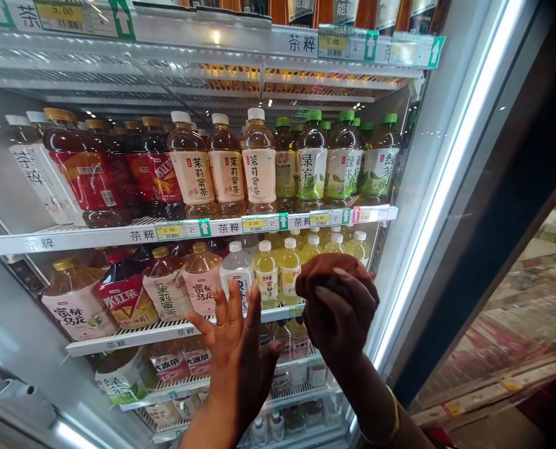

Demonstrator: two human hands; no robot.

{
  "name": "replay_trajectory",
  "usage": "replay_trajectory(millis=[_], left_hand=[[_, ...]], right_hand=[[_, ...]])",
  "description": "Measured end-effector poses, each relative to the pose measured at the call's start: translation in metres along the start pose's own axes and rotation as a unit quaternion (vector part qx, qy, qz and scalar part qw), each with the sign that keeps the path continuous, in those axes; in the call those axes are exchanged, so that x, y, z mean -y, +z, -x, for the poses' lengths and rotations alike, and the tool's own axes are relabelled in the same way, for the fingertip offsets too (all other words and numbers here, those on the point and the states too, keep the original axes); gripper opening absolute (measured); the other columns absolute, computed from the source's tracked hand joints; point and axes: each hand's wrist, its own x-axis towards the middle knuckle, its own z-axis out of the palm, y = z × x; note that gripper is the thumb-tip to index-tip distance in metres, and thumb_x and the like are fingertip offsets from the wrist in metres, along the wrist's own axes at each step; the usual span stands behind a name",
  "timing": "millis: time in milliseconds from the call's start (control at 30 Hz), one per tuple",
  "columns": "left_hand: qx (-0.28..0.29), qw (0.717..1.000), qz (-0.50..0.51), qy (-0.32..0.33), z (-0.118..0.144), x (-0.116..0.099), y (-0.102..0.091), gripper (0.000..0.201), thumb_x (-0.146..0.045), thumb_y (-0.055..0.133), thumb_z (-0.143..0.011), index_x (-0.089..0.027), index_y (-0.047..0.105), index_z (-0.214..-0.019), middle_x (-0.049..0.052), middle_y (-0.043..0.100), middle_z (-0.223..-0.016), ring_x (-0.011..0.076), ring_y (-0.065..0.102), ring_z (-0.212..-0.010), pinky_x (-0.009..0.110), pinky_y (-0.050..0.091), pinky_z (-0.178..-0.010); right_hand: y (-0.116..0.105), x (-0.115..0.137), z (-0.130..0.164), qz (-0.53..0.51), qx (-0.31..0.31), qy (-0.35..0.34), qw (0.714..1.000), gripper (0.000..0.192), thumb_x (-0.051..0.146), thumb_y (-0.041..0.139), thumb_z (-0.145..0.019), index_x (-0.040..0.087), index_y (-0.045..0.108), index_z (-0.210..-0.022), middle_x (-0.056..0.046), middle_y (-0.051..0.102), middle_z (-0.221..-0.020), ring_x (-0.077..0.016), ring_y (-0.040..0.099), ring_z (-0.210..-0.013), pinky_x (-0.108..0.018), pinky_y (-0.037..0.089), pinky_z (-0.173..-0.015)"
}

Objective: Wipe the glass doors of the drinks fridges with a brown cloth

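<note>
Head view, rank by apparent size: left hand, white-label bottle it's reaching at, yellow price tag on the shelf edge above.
1. left hand, largest, though it is nearest the camera, which inflates it.
2. white-label bottle, partly hidden behind the fingers.
3. yellow price tag, clearly smallest.

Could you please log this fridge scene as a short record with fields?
place: open drinks fridge with wire shelves and price tags
left hand: left hand open, fingers spread, in front of the white bottle on the second shelf
right hand: right hand curled shut at the yellow bottles; whether it grips anything cannot be told
upper shelf: red-label bottles, jasmine tea bottles, green-capped bottles
wrist: gold bangle
</note>
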Motion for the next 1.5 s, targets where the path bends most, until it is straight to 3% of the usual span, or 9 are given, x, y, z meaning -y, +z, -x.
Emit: replay_trajectory(millis=[167, 267, 467, 700, 833, 967, 1167, 1367, 1500], left_hand=[[0.015, 1.000, -0.005, 0.002, -0.007, -0.019, 0.011, 0.080, -0.027, 0.050, -0.104, -0.022, 0.004, -0.170, 0.014, -0.014, -0.177, 0.0332, -0.016, -0.164, 0.066, -0.015, -0.126], [0.003, 1.000, -0.003, 0.002, -0.012, -0.028, 0.017, 0.085, -0.023, 0.053, -0.102, -0.023, 0.003, -0.170, 0.014, -0.016, -0.177, 0.0337, -0.018, -0.164, 0.067, -0.014, -0.125], [0.002, 1.000, 0.007, -0.007, -0.016, -0.050, 0.033, 0.088, -0.025, 0.056, -0.099, -0.023, 0.005, -0.170, 0.013, -0.009, -0.178, 0.0368, -0.012, -0.164, 0.065, -0.015, -0.126], [0.002, 0.999, 0.034, 0.037, -0.021, -0.076, 0.051, 0.076, -0.034, 0.048, -0.106, -0.023, 0.009, -0.170, 0.011, -0.007, -0.178, 0.0320, -0.009, -0.165, 0.059, -0.015, -0.128], [0.003, 0.997, 0.055, 0.045, -0.020, -0.086, 0.057, 0.073, -0.040, 0.047, -0.107, -0.020, 0.015, -0.169, 0.012, -0.002, -0.178, 0.0295, -0.007, -0.166, 0.054, -0.010, -0.132], [0.002, 0.997, 0.060, 0.047, -0.011, -0.094, 0.068, 0.071, -0.042, 0.048, -0.107, -0.018, 0.020, -0.168, 0.012, 0.004, -0.178, 0.0287, -0.004, -0.165, 0.052, -0.008, -0.133], [-0.024, 0.996, 0.066, 0.058, -0.002, -0.102, 0.083, 0.070, -0.052, 0.043, -0.107, -0.019, 0.026, -0.166, 0.011, 0.025, -0.173, 0.0261, 0.004, -0.166, 0.053, -0.009, -0.134], [-0.024, 0.997, 0.040, 0.060, 0.004, -0.095, 0.084, 0.073, -0.059, 0.041, -0.106, -0.018, 0.030, -0.165, 0.010, 0.021, -0.174, 0.0273, 0.006, -0.166, 0.052, -0.008, -0.134], [-0.039, 0.996, 0.035, 0.074, 0.007, -0.094, 0.085, 0.070, -0.057, 0.036, -0.107, -0.016, 0.033, -0.164, 0.010, 0.022, -0.174, 0.0276, 0.008, -0.166, 0.053, -0.010, -0.134]], right_hand=[[-0.010, 0.003, 0.026, -0.037, 0.060, -0.014, 0.997, 0.019, 0.018, 0.071, -0.092, 0.027, 0.073, -0.108, -0.004, 0.064, -0.124, -0.0289, 0.050, -0.143, -0.056, 0.043, -0.123], [-0.011, -0.003, 0.018, -0.044, 0.097, -0.056, 0.993, 0.021, 0.021, 0.066, -0.096, 0.030, 0.073, -0.113, -0.003, 0.065, -0.125, -0.0291, 0.046, -0.148, -0.055, 0.044, -0.123], [-0.032, -0.046, 0.010, 0.020, 0.000, -0.001, 1.000, 0.026, 0.014, 0.079, -0.084, 0.027, 0.071, -0.105, -0.005, 0.063, -0.125, -0.0293, 0.056, -0.137, -0.059, 0.047, -0.119], [-0.041, -0.055, 0.017, -0.021, 0.067, -0.044, 0.997, 0.013, 0.021, 0.069, -0.094, 0.026, 0.073, -0.106, -0.006, 0.063, -0.123, -0.0291, 0.047, -0.146, -0.056, 0.039, -0.126], [-0.051, -0.085, 0.003, 0.028, 0.006, -0.040, 0.999, 0.020, 0.018, 0.080, -0.085, 0.024, 0.072, -0.102, -0.006, 0.062, -0.125, -0.0311, 0.055, -0.139, -0.060, 0.044, -0.121], [-0.069, -0.098, 0.031, 0.076, -0.007, -0.005, 0.997, 0.033, 0.016, 0.088, -0.076, 0.019, 0.068, -0.102, -0.009, 0.060, -0.129, -0.0304, 0.059, -0.133, -0.059, 0.046, -0.120], [-0.068, -0.082, 0.058, 0.007, 0.044, -0.012, 0.999, 0.003, 0.024, 0.073, -0.093, 0.026, 0.073, -0.095, -0.005, 0.064, -0.114, -0.0293, 0.055, -0.136, -0.057, 0.047, -0.119], [-0.089, -0.131, 0.042, 0.095, -0.006, -0.008, 0.995, 0.037, 0.023, 0.094, -0.068, 0.021, 0.070, -0.096, -0.010, 0.066, -0.122, -0.0322, 0.066, -0.119, -0.061, 0.052, -0.110], [-0.088, -0.111, 0.070, 0.084, 0.017, 0.010, 0.996, 0.035, 0.026, 0.093, -0.070, 0.020, 0.070, -0.096, -0.010, 0.065, -0.122, -0.0351, 0.065, -0.123, -0.061, 0.055, -0.107]])
